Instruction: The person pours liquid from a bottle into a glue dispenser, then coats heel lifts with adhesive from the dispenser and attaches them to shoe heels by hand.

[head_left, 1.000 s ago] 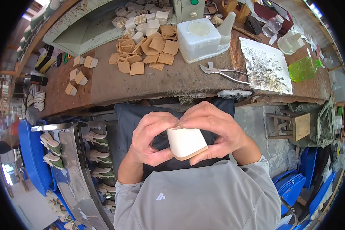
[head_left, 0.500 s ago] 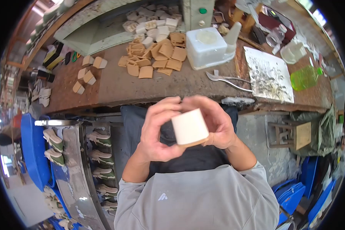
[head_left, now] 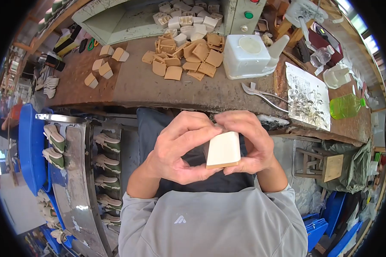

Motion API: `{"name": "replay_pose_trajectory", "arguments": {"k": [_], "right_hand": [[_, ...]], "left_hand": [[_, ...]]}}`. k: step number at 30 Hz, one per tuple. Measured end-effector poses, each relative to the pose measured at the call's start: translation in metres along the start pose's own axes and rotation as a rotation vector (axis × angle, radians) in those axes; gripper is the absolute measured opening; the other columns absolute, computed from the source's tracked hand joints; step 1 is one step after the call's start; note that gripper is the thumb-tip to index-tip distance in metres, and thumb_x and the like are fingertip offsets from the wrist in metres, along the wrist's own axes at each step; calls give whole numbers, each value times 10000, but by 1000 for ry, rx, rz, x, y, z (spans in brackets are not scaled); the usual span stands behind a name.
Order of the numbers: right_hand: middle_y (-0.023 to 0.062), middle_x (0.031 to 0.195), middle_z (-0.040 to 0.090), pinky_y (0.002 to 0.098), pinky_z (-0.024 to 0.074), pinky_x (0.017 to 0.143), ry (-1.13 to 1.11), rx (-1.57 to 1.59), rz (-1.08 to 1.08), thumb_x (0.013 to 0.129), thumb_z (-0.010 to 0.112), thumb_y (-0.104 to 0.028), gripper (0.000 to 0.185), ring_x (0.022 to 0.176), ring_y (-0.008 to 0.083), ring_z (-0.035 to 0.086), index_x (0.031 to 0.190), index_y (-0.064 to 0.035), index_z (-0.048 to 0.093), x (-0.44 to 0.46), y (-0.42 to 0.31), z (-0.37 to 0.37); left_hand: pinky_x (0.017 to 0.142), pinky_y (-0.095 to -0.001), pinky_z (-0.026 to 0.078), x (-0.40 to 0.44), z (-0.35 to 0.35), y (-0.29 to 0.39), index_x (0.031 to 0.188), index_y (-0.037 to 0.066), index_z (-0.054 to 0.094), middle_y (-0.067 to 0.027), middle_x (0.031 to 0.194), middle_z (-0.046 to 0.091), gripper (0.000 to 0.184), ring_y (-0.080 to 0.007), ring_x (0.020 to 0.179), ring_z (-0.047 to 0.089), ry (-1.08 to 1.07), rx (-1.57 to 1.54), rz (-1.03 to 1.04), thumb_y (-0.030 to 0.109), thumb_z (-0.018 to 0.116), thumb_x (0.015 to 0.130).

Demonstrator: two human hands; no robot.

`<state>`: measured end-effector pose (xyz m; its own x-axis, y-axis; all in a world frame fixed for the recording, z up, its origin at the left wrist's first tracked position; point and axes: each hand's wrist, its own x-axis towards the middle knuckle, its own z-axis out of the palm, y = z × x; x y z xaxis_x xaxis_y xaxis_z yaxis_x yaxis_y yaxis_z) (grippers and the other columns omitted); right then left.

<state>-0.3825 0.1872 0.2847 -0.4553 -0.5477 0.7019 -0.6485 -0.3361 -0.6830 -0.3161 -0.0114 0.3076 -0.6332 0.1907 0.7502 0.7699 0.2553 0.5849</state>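
In front of my chest, a cream shoe heel with a thin tan layer along its lower edge is held between both hands. My left hand is closed on its left side, thumb at the tan edge and fingers at the top. On the other side my right hand grips it the same way. Beyond my hands, tan heel pieces lie in a loose pile on the bench. White heels are heaped behind them, and several heels with tan faces stand apart on the left.
The workbench bears a white plastic container, pincers, a stained paper sheet and a green liquid bottle. A metal rack with shoes stands at my left; a wooden stool is at the right.
My hands have turned the heel more upright and shifted it slightly right, still gripping it from both sides. The camera view has shifted, so the bench items appear farther right.
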Motion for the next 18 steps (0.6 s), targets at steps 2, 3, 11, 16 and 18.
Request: {"name": "replay_pose_trajectory", "arguments": {"k": [2, 3, 11, 16, 18], "right_hand": [[212, 1184, 620, 426, 489, 924, -6, 25, -39, 705, 888, -315, 739, 1090, 339, 609, 1253, 63, 567, 4, 4, 0], [212, 1173, 620, 425, 488, 915, 8, 66, -23, 708, 885, -289, 716, 1079, 340, 610, 1242, 70, 570, 3, 5, 3], [107, 1222, 549, 355, 447, 981, 146, 308, 602, 807, 805, -172, 652, 1110, 224, 568, 1350, 33, 508, -16, 84, 35], [101, 1096, 592, 308, 469, 903, 68, -140, 712, 833, 773, -160, 565, 1001, 190, 586, 1306, 51, 548, -22, 143, 22], [78, 983, 595, 280, 479, 789, 118, -219, 744, 846, 745, -132, 452, 866, 161, 583, 1234, 50, 601, -28, 160, 22]], "left_hand": [[734, -366, 521, 0, 0, -3, 1144, -48, 634, -153, 1024, 616, 589, -286, 853, 622, 15, -36, -5, 117, 851, 622], [725, -365, 520, -2, 1, -5, 1132, -48, 634, -151, 1009, 613, 578, -286, 845, 621, 25, -52, -6, 123, 842, 621], [867, -326, 488, -57, -4, -82, 1233, 34, 597, -70, 1056, 595, 458, -173, 982, 590, 130, -284, -606, 111, 777, 819], [852, -306, 512, -53, -154, -144, 1309, -12, 474, -65, 1052, 629, 539, -148, 961, 619, 629, 101, -784, 143, 749, 873], [799, -323, 528, -36, -247, -181, 1243, -45, 501, -112, 1005, 656, 500, -158, 929, 636, 850, 317, -764, 201, 737, 877]]}}
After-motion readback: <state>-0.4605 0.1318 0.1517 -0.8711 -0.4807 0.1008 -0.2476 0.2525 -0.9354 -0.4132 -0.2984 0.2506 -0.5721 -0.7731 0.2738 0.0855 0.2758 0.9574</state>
